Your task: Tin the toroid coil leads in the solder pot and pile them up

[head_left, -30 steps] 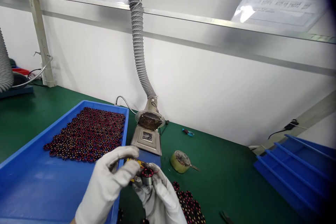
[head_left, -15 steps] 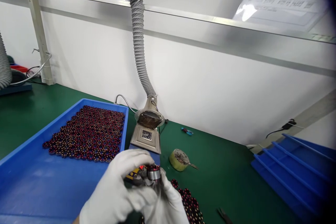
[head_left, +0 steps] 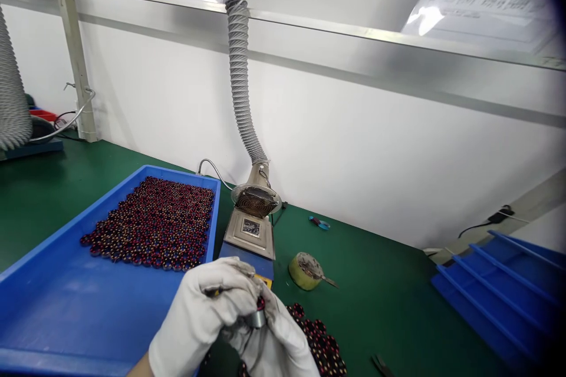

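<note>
Both my hands wear white gloves with dark-stained fingertips and meet low in the middle of the view. My right hand point(head_left: 287, 330) is closed round a small wound stator point(head_left: 257, 317), which has a silver metal ring and dark red windings. From the left, my left hand point(head_left: 198, 303) bends its fingers over the top of the same stator, pinching at it; the fingertips hide part of it. Several similar stators point(head_left: 321, 341) lie on the green table just right of my right hand.
A blue tray point(head_left: 110, 300) at left holds many stators in rows. Behind my hands stands a square metal-topped heating unit point(head_left: 250, 232) under an extraction hose point(head_left: 241, 70). A round yellowish tin point(head_left: 305, 271), small cutters point(head_left: 319, 223), a dark tool point(head_left: 381, 365) and stacked blue trays point(head_left: 499, 294) sit rightward.
My left hand's fingers have closed in over the stator, which now sits slightly lower and more covered. The whole view has shifted a little.
</note>
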Demonstrator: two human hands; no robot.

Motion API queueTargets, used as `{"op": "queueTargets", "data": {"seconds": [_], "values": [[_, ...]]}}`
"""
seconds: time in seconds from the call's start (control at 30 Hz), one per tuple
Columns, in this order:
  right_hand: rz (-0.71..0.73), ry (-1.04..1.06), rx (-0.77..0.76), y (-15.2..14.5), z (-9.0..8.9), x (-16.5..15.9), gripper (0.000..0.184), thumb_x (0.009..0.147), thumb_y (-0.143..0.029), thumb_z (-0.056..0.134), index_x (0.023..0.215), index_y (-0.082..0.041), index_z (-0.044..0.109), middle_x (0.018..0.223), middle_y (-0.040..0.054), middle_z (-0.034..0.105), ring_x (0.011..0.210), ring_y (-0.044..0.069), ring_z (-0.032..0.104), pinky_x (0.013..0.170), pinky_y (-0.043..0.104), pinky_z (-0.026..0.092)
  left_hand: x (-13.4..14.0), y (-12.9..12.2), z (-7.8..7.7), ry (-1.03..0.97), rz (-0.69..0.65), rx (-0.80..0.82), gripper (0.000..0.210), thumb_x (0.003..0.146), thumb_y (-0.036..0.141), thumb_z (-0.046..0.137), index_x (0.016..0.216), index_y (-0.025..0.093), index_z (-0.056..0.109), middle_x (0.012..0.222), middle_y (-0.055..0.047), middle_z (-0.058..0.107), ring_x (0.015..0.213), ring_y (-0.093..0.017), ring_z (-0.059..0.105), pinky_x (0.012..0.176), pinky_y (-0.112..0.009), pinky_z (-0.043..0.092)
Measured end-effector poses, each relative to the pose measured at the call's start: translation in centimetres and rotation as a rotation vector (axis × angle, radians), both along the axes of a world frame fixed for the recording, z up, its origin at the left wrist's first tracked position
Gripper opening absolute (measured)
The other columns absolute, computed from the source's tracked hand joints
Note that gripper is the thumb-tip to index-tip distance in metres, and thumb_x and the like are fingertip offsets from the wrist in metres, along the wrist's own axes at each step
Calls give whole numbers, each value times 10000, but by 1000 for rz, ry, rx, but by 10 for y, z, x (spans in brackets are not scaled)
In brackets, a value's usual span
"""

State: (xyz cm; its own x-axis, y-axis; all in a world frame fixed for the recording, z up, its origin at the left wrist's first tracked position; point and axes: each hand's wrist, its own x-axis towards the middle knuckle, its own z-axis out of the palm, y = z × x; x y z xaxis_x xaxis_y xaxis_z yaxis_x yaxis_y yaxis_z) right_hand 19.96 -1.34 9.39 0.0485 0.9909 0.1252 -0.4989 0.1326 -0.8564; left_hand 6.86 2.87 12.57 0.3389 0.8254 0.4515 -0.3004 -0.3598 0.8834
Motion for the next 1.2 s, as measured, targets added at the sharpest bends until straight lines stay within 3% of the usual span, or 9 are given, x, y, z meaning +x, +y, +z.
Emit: {"op": "queueTargets", "data": {"seconds": [0.13,0.23,0.33,0.43,0.7,0.83,0.93,1.03,1.2], "values": [[-24,-83,56,1,-1,5,343,625,-516,688,808,-227,668,744,53,683,755,227,642,746,415,506,-9,-2,7,-68,100,-156,98,695,182,603,683,193,700,740,-28,705,836,-213,622,757,-287,480],[-25,-141,78,9,5,15,307,629,-520,685,758,-241,677,674,37,675,682,217,637,700,415,513,-13,-4,15,115,-55,-170,236,614,87,622,795,210,711,866,-22,697,840,-202,620,736,-273,484],[80,-155,42,17,12,23,266,557,-482,754,671,-254,678,592,15,652,619,206,628,654,394,519,-9,-6,18,193,-165,-208,249,580,24,577,671,214,709,790,3,682,755,-151,612,666,-220,472],[144,-84,-16,13,15,21,303,502,-464,791,696,-257,687,632,25,658,660,217,633,691,404,512,-3,-8,14,84,-148,-232,237,577,20,553,603,209,693,696,15,658,717,-131,590,634,-200,454],[23,18,-37,-13,7,6,380,539,-466,769,825,-237,669,842,64,658,792,235,597,789,434,468,-8,-11,19,-217,-2,-357,69,581,146,639,574,215,636,696,23,645,818,-158,586,730,-222,449],[-6,-26,-16,-4,6,9,409,521,-514,764,793,-226,662,788,54,647,762,221,588,775,413,466,-11,-11,27,58,-83,-362,179,577,100,629,698,222,678,836,5,670,765,-162,602,653,-233,470],[-48,-84,-1,3,1,11,349,562,-505,746,735,-219,644,705,38,635,688,203,593,695,375,491,-9,-13,26,177,-152,-212,217,616,41,564,676,209,687,800,-5,666,785,-163,601,686,-238,465],[-177,-119,71,7,-3,9,291,575,-430,762,722,-225,618,677,14,634,620,177,600,586,305,504,-9,-15,20,73,-77,-71,224,648,33,528,662,206,669,747,-1,653,786,-157,589,712,-234,454],[-673,-359,361,0,-5,-7,231,654,-157,719,801,-233,557,874,52,668,850,206,642,690,313,528,-10,-12,13,-60,90,-234,143,696,141,623,782,239,684,954,-2,678,928,-171,590,802,-222,460]]}}
